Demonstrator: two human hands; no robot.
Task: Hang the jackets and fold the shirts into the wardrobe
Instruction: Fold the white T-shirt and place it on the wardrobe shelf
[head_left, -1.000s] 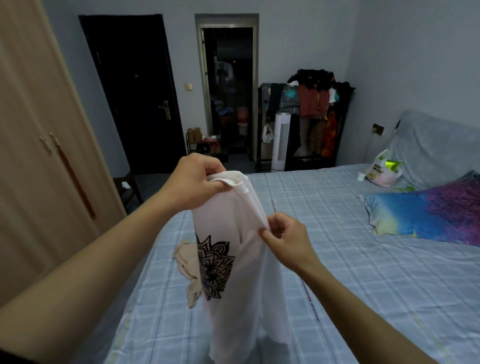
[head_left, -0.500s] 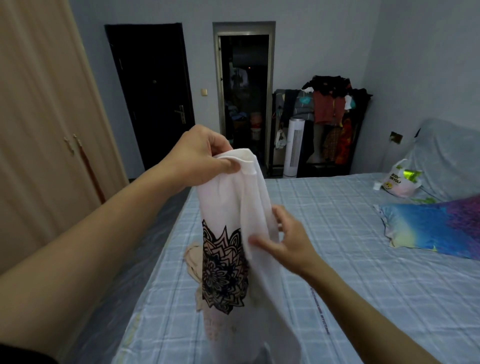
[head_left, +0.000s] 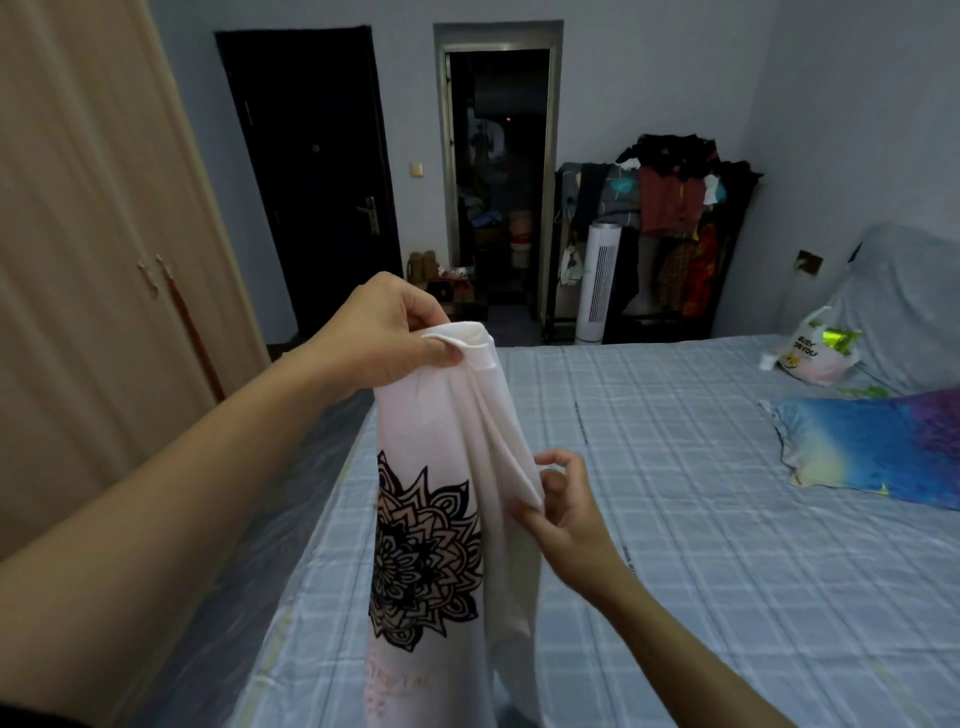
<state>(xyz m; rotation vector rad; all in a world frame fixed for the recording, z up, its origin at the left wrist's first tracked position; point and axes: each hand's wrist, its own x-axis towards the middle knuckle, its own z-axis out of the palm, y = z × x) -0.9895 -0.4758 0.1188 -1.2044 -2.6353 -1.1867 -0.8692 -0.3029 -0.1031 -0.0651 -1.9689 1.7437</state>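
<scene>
Shirt: a white cotton shirt with a black mandala print hangs upright in the air above the near edge of the bed.
Left hand: the left hand holds the shirt's top hem, fingers curled round the bunched fabric.
Right hand: the right hand, lower and to the right, pinches a side fold between thumb and fingers.
Bed: a bed with a pale blue checked sheet lies beneath.
Wardrobe: a light wooden wardrobe with closed doors stands on the left.

two hands, one white shirt, one pillow, one plastic bag, one tower fan.
</scene>
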